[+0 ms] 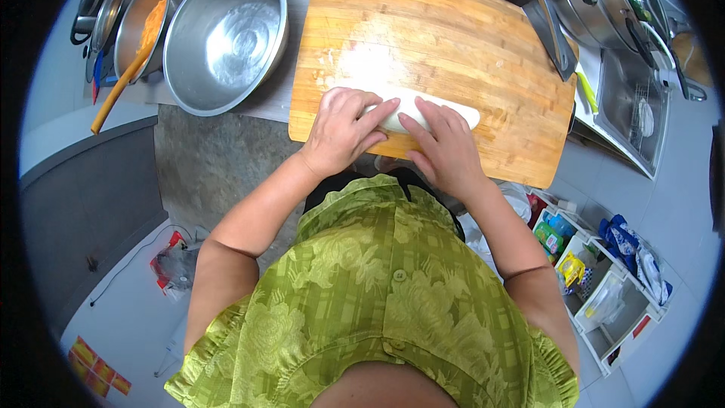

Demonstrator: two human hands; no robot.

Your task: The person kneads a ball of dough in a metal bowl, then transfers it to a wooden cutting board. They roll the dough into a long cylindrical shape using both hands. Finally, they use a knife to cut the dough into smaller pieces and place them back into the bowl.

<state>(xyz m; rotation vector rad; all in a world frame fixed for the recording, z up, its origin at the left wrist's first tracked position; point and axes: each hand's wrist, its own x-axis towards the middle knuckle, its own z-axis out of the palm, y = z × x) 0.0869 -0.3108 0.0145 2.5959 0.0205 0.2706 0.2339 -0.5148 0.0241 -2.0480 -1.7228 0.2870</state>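
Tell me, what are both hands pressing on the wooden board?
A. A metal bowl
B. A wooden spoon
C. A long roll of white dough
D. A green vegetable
C: the left hand and right hand lie flat on a long white dough roll on the floured cutting board.

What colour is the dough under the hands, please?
The dough is white, seen best in the head view.

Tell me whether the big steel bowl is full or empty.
Empty: the bowl shows its bare, shiny bottom, with nothing inside.
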